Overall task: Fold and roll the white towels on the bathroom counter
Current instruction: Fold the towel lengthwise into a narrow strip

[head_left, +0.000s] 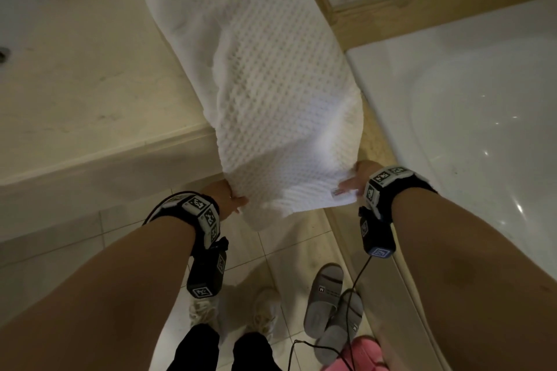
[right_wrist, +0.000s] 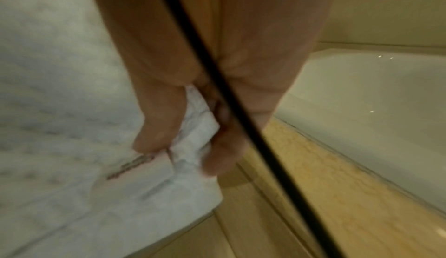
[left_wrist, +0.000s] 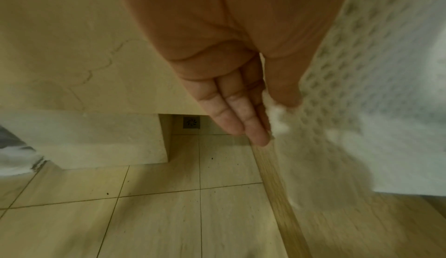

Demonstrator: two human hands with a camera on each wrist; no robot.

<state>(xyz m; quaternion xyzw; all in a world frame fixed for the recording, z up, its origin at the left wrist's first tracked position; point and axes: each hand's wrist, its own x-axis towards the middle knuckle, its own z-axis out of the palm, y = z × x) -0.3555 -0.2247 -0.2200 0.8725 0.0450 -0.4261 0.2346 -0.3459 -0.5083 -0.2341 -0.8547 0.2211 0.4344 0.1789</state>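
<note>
White waffle-weave towel [head_left: 271, 93] runs lengthwise away from the person across the counter [head_left: 90, 84], its near end overhanging the counter's front edge. Left hand [head_left: 224, 197] pinches the near-left corner; right hand [head_left: 357, 181] pinches the near-right corner, by the label. Neither hand is nearer. The bathtub [head_left: 467, 105] at right appears empty.

A bathroom: marble counter [head_left: 75, 75], white bathtub [head_left: 470, 105], tiled floor [left_wrist: 156, 214] with a drain [left_wrist: 191, 122], slippers [head_left: 324, 298].
</note>
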